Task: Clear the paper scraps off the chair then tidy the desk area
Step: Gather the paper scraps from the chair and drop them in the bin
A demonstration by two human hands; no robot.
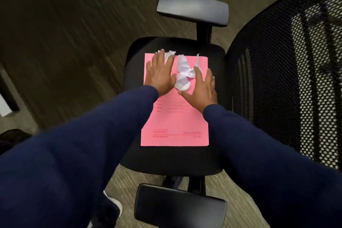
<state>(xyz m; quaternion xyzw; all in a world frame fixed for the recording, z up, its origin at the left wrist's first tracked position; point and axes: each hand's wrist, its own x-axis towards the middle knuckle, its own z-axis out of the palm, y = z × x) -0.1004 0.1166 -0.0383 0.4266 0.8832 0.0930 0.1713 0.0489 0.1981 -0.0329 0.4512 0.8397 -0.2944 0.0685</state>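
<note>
Where the person leans over it: a black office chair (172, 157) with a padded seat, a mesh back (288, 72) on the right and grey armrests near and far.
On the seat: a pink printed sheet of paper (175, 126), lying flat, its far end under both hands.
Paper scraps: crumpled white pieces (183, 72) heaped on the far part of the pink sheet, between the two hands; a few more poke out past the left fingertips.
Left hand (160, 74): palm down, fingers spread and flat, pressing on the sheet and a scrap; gripping nothing.
Right hand (203, 87): palm down, fingers extended, thumb splayed, touching the heap's edge; also open.
Arms: both stretched forward in dark navy sleeves (77, 153), nearly parallel.
Floor: brown-grey carpet (64, 29), blurred.
</note>
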